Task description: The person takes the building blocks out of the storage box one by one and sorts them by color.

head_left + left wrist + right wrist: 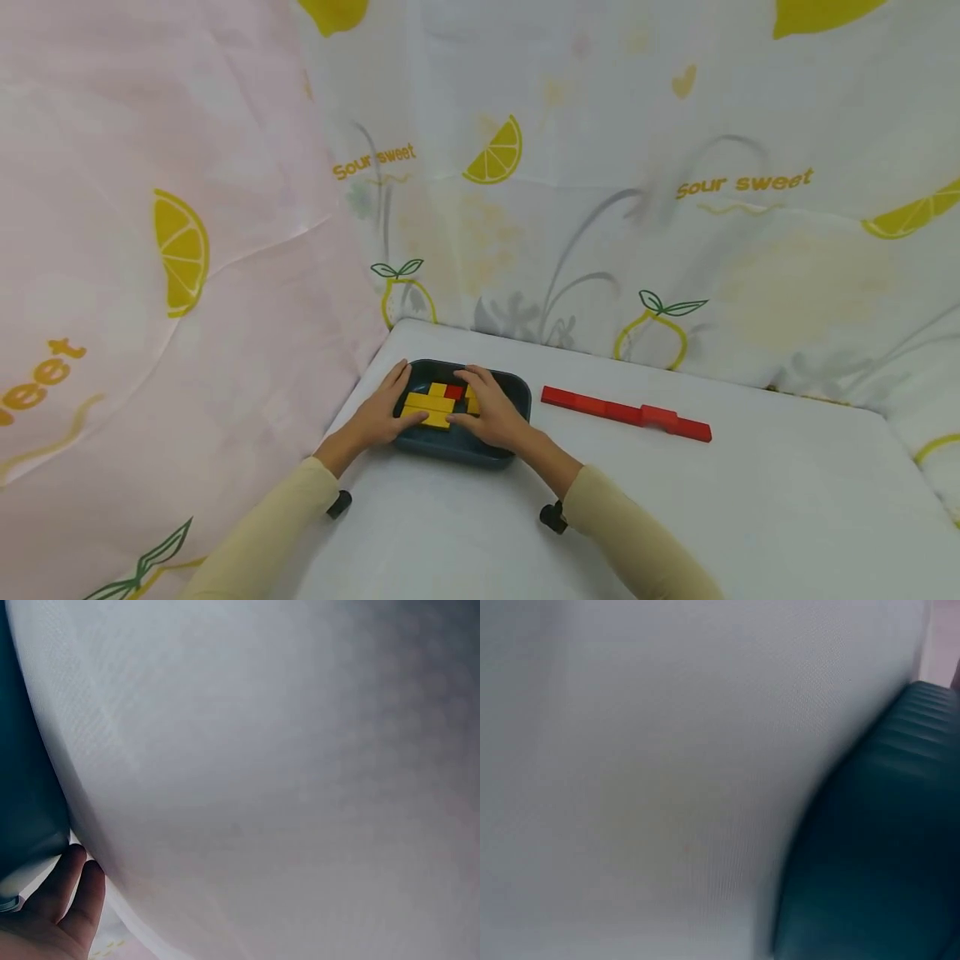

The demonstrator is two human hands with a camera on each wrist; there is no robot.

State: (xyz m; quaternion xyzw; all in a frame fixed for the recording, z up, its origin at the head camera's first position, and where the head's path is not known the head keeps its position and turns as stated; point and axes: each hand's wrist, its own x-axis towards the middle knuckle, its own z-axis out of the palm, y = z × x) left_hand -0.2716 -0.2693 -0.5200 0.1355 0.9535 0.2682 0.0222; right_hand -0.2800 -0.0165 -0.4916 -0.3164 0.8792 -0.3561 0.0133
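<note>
A dark teal tray (457, 450) stands on the white table, holding several yellow blocks (429, 403) and a red block (453, 392). My left hand (378, 417) lies over the tray's left side, its thumb reaching across to the near yellow blocks. In the left wrist view, two fingers (86, 900) of that hand extend beside the tray's outer wall (26, 765). My right hand (495, 417) reaches into the tray from the right. Its thumb tip is right at the end of the long yellow blocks, and its spread fingers partly hide more yellow pieces.
To the right of the tray, a row of red blocks (622, 412) lies end to end on the white table (750, 500), one piece arched. Lemon-printed cloth (570, 167) hangs behind and on the left. The right wrist view shows the tray's outer wall (877, 840).
</note>
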